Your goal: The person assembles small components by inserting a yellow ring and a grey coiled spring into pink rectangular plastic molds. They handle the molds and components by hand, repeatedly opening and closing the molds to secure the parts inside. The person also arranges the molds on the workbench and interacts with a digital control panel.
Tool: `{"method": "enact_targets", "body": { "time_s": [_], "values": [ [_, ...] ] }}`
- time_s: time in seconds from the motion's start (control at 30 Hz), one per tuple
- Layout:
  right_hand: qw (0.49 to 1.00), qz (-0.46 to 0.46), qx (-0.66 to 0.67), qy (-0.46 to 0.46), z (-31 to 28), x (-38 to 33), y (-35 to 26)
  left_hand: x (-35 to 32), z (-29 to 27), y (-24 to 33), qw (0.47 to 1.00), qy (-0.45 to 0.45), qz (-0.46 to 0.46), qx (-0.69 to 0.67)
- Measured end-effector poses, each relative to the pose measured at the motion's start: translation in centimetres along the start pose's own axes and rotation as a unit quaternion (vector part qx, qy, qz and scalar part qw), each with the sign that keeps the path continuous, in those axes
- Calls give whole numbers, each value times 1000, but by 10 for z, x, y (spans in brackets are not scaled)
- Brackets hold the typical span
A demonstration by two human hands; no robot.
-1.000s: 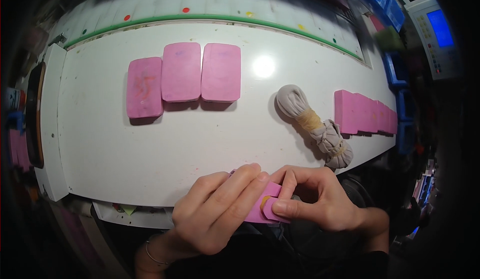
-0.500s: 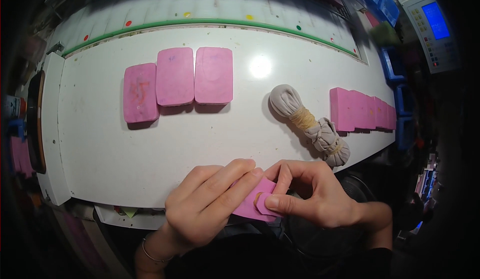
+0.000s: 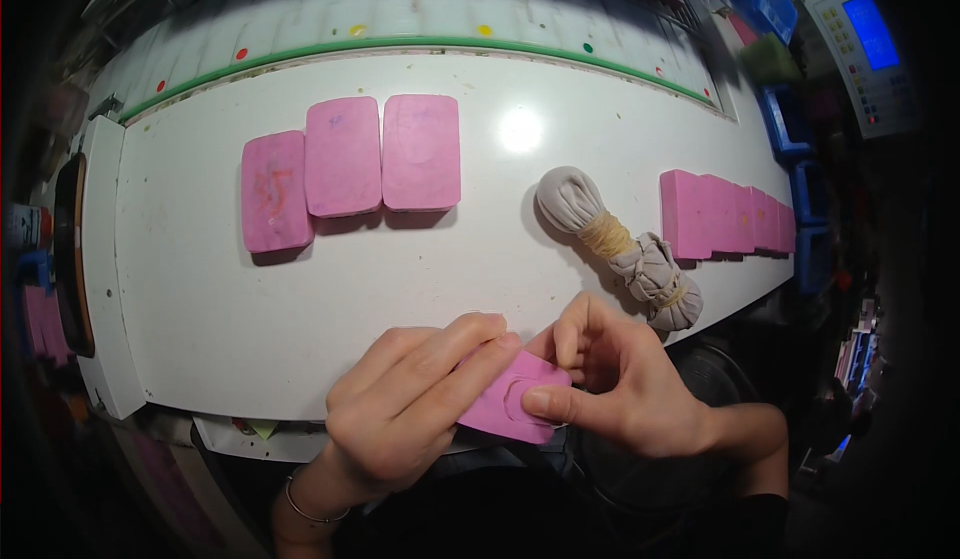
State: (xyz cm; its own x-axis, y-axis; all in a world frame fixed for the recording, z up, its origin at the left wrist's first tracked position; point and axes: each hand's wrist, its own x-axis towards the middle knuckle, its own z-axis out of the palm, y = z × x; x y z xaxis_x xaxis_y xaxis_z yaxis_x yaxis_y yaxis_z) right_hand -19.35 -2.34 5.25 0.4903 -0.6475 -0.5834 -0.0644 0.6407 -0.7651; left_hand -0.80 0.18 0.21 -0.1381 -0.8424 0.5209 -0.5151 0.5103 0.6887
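Both my hands hold one pink rounded block (image 3: pixel 512 402) over the near edge of the white table (image 3: pixel 200 319). My left hand (image 3: pixel 405 404) wraps its fingers over the block's top. My right hand (image 3: pixel 615 389) pinches the block's right end, with the thumb pressed on its face. Three more pink blocks (image 3: pixel 350 164) lie side by side further back on the table. A grey cloth bundle tied with tan cord (image 3: pixel 615 244) lies to the right of my hands.
A row of several pink blocks (image 3: pixel 725 214) stands on edge at the table's right end. A green strip (image 3: pixel 420 47) runs along the far side. Blue bins (image 3: pixel 790 119) and a device with a blue screen (image 3: pixel 865 44) sit at the right.
The block has tilted in my hands so more of its face shows, and my right thumb now presses on that face. The view has shifted slightly.
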Motion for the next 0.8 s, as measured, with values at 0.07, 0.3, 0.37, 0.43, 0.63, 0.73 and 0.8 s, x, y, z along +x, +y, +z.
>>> {"method": "enact_targets", "body": {
  "time_s": [0.07,0.3,0.37,0.43,0.63,0.73,0.8],
  "values": [
    [999,-18,30,20,3,3,1,0,0,1,1000,-4,3,5],
    [1000,-21,-21,-5,-1,8,5,1,3,2,1000,3,14,17],
    [999,1,21,-26,-4,11,7,0,2,2,1000,3,11,24],
    [993,59,80,-56,-7,13,0,-1,1,3,1000,10,12,28],
    [986,78,133,-63,-13,6,0,-3,-2,3,999,2,32,35],
    [997,-11,63,-35,0,-2,1,-3,-2,5,999,1,36,32],
    [997,-41,55,-43,5,-8,6,-1,-1,8,999,6,34,20]
  ]
}}
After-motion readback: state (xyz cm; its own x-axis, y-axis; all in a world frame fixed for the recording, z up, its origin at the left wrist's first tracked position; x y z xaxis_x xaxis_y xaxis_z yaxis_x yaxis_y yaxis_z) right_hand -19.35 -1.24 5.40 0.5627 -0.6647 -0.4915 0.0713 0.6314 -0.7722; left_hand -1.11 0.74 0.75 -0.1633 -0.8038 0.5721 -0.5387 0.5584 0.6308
